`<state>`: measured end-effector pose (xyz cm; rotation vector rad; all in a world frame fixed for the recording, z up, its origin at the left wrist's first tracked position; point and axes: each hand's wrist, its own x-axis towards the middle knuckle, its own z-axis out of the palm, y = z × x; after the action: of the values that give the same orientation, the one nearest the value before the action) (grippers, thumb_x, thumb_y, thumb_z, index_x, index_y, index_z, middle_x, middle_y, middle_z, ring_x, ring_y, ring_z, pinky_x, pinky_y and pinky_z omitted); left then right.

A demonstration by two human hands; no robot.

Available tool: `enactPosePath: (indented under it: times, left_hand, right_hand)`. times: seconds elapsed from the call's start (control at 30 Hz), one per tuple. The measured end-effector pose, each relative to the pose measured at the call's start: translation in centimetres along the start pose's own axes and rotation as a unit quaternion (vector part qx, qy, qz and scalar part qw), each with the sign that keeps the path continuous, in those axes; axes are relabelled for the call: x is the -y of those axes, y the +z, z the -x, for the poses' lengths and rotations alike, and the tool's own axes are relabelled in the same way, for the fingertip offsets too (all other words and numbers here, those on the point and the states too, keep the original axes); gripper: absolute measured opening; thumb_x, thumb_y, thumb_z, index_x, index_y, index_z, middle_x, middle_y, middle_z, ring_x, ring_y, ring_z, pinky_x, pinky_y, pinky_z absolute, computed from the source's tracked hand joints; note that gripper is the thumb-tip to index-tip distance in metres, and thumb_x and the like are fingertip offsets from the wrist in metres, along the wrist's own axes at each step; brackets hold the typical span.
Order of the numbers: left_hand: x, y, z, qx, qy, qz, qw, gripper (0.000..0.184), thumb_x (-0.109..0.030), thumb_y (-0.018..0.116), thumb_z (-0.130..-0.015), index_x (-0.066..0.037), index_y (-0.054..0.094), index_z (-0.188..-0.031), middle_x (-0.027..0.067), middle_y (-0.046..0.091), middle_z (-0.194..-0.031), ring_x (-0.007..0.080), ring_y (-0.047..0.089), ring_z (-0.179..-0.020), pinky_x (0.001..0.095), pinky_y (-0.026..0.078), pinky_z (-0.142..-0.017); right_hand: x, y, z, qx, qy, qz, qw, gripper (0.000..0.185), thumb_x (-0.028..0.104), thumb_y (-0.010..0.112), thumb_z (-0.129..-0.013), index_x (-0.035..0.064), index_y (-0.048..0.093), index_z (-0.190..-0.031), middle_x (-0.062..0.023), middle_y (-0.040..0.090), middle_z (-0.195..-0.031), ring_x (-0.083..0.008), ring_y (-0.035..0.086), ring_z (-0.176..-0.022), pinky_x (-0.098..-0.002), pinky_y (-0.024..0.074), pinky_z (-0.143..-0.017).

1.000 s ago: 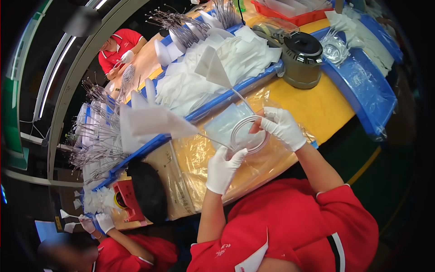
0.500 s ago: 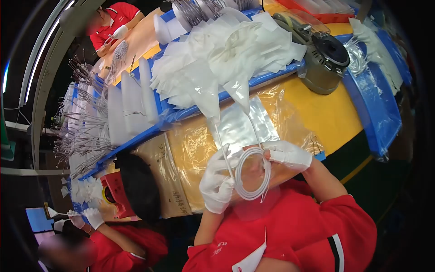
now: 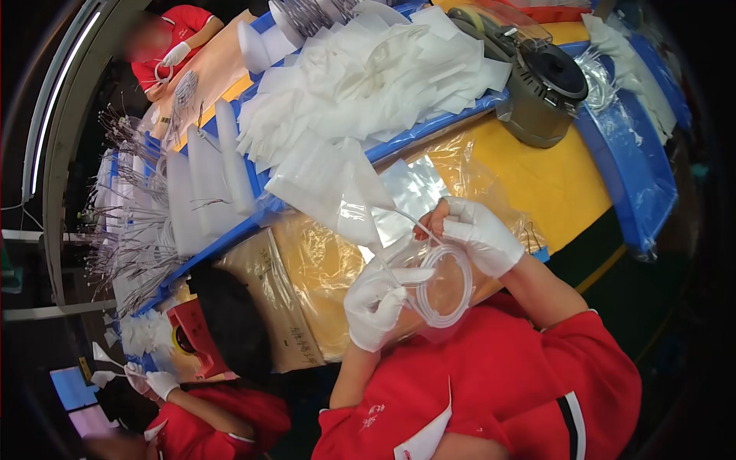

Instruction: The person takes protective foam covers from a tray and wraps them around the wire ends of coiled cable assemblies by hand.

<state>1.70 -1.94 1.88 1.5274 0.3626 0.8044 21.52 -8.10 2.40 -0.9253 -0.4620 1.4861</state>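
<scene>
A coiled white cable (image 3: 447, 313) hangs between my gloved hands, above the front edge of the yellow table. My left hand (image 3: 376, 303) is closed on the coil's left side, thumb and fingers pressed together. At the coil's upper right, my right hand (image 3: 479, 236) pinches the cable near its top, bare fingertips showing through the glove. White translucent foam sleeves (image 3: 337, 192) cover the cable's ends and reach up and left from the coil. Behind it a silvery bag (image 3: 414, 188) lies on clear plastic.
A blue tray (image 3: 445, 126) heaped with white foam sleeves spans the back. A round dark device (image 3: 546, 96) stands right of it, beside another blue tray (image 3: 632, 169). A red tape dispenser (image 3: 198, 337) sits left. Co-workers handle cables at upper left and lower left.
The two sleeves swung left and now overlap. My right hand moved up along the coil, its fingers shifting to the cable's top. The view shifted slightly.
</scene>
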Motion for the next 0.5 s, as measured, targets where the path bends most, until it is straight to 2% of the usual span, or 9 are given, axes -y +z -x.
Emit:
enactPosePath:
  times: [0.07,0.17,0.23,0.33,0.37,0.43,0.5]
  left_hand:
    - [-0.1,1.6,0.2,-0.071,-0.024,0.139,0.988,0.023,-0.019,0.06,-0.084,-0.001,0.058,-0.098,0.0221,0.044,-0.134,0.0379,0.037,-0.128,0.0454,0.032,-0.104]
    - [-1.1,2.5,-2.0,0.015,-0.07,0.236,0.969,0.061,-0.025,0.059,-0.089,0.005,0.033,-0.135,0.0177,0.036,-0.14,0.0273,0.035,-0.129,0.0356,0.031,-0.104]
    - [-0.9,2.4,-0.9,0.014,-0.18,0.097,0.979,0.065,-0.03,0.057,-0.09,0.008,0.031,-0.137,0.0167,0.042,-0.135,0.0246,0.04,-0.125,0.0329,0.031,-0.104]
    - [-0.4,2.5,-1.3,-0.095,-0.257,0.079,0.959,0.055,-0.032,0.051,-0.094,0.008,0.042,-0.13,0.0168,0.05,-0.127,0.0226,0.046,-0.117,0.0331,0.032,-0.102]
    - [-0.3,2.4,-1.1,-0.085,-0.249,0.066,0.962,0.052,-0.031,0.049,-0.094,0.008,0.044,-0.128,0.0168,0.052,-0.125,0.0225,0.048,-0.116,0.0331,0.033,-0.101]
    - [-0.6,2.3,-0.7,-0.074,-0.238,0.041,0.968,0.048,-0.03,0.046,-0.096,0.009,0.049,-0.124,0.0166,0.056,-0.12,0.0223,0.05,-0.112,0.0331,0.034,-0.1]
    - [-1.1,2.2,-1.1,-0.075,-0.175,-0.01,0.982,0.045,-0.029,0.045,-0.097,0.009,0.051,-0.12,0.0189,0.057,-0.117,0.0243,0.053,-0.11,0.0351,0.038,-0.097]
  right_hand:
    - [0.3,0.2,-0.3,0.005,-0.014,-0.007,1.0,0.018,0.022,0.062,-0.086,0.0061,0.055,-0.083,-0.0077,0.06,-0.094,-0.0163,0.056,-0.092,-0.0296,0.0429,-0.086]
    - [0.4,0.0,-0.7,-0.016,-0.057,0.006,0.998,0.015,0.019,0.061,-0.085,0.0057,0.055,-0.084,-0.0063,0.06,-0.093,-0.0143,0.056,-0.092,-0.0283,0.0434,-0.085]
    - [0.6,0.0,-0.6,-0.036,-0.073,0.031,0.996,0.011,0.014,0.061,-0.085,0.0052,0.054,-0.085,-0.0055,0.06,-0.093,-0.0131,0.057,-0.091,-0.0275,0.0441,-0.083]
    - [1.9,0.7,0.3,-0.094,-0.133,0.034,0.986,0.009,0.007,0.061,-0.082,0.0035,0.055,-0.087,-0.0036,0.06,-0.091,-0.0116,0.057,-0.087,-0.0274,0.0452,-0.079]
    - [2.7,0.4,0.5,-0.117,-0.186,0.125,0.968,0.009,0.006,0.061,-0.082,0.0026,0.056,-0.09,-0.0045,0.06,-0.09,-0.0123,0.058,-0.087,-0.0277,0.0455,-0.078]
    - [4.2,-0.3,1.3,-0.156,-0.273,0.3,0.901,0.012,0.005,0.06,-0.083,0.0006,0.057,-0.094,-0.0062,0.061,-0.089,-0.0138,0.059,-0.088,-0.0284,0.0462,-0.078]
    - [7.4,-3.0,2.6,-0.289,-0.385,0.448,0.754,0.018,0.006,0.062,-0.082,0.0024,0.059,-0.099,-0.0087,0.063,-0.09,-0.0176,0.06,-0.087,-0.0294,0.0466,-0.078]
